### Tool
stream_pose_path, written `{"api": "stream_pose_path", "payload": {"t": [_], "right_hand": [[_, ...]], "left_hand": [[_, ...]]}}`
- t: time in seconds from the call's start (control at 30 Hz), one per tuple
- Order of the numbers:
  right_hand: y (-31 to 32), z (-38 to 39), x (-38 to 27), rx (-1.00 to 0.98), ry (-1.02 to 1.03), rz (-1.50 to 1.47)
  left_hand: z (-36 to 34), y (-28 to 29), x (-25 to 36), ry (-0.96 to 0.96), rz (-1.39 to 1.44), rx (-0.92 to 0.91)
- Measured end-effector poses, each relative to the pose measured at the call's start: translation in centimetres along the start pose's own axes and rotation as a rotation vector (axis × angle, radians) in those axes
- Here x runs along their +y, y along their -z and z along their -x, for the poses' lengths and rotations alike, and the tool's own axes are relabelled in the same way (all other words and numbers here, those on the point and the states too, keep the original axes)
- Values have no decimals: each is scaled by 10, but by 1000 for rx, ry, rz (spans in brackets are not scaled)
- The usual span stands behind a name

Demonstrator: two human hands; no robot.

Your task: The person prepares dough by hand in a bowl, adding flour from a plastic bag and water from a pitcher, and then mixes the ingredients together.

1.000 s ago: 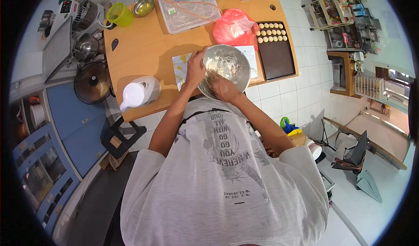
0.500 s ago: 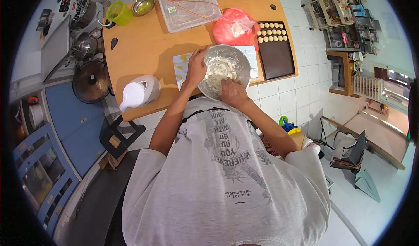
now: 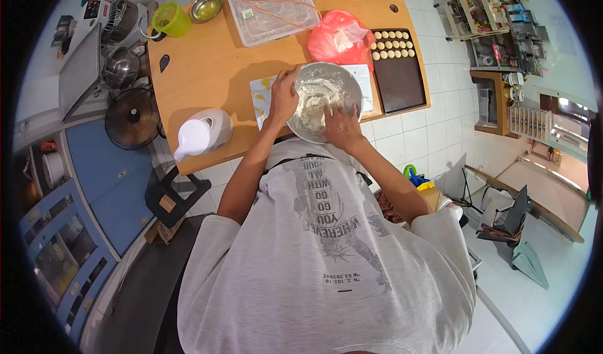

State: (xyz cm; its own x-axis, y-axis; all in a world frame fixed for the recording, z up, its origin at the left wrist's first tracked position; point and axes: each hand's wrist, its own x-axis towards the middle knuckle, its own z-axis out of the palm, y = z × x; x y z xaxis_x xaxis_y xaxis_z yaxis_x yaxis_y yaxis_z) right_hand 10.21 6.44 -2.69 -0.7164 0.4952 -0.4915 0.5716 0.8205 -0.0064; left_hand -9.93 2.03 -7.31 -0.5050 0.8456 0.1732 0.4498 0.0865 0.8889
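A metal mixing bowl (image 3: 350, 85) stands at the table's near edge, with pale, crumbly dough (image 3: 312, 107) inside and floury smears up its wall. My left hand (image 3: 284, 96) is closed over the bowl's left rim. Inside the bowl on the right, my right hand (image 3: 342, 127) touches the dough with its fingers spread apart; dough coats the fingers, and their tips are partly hidden. Under the bowl lies a white patterned sheet (image 3: 261, 96). Right of the bowl, a dark baking tray (image 3: 400, 90) carries several small round dough balls (image 3: 389, 44) in rows at its far end.
A red plastic bag (image 3: 339, 37) sits just behind the bowl. Farther back are a clear plastic container (image 3: 270, 24), a metal bowl (image 3: 206, 7) and a yellow-green jug (image 3: 171, 20). A white pitcher (image 3: 204, 134) stands near the table's left front edge.
My right hand has shifted slightly right in the bowl, and its fingers have gone from curled to spread. The dough has been moved about. My left hand stays on the rim.
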Motion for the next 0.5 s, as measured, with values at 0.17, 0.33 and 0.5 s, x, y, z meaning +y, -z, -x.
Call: {"api": "stream_pose_path", "payload": {"t": [0.17, 0.33, 0.5], "right_hand": [[21, 4, 4, -111, 218, -513], [-8, 2, 27, 328, 198, -135], [-49, 6, 9, 46, 123, -152]], "left_hand": [[0, 0, 2, 2, -4, 3], [2, -1, -1, -5, 20, 27], [3, -5, 4, -2, 2, 38]]}}
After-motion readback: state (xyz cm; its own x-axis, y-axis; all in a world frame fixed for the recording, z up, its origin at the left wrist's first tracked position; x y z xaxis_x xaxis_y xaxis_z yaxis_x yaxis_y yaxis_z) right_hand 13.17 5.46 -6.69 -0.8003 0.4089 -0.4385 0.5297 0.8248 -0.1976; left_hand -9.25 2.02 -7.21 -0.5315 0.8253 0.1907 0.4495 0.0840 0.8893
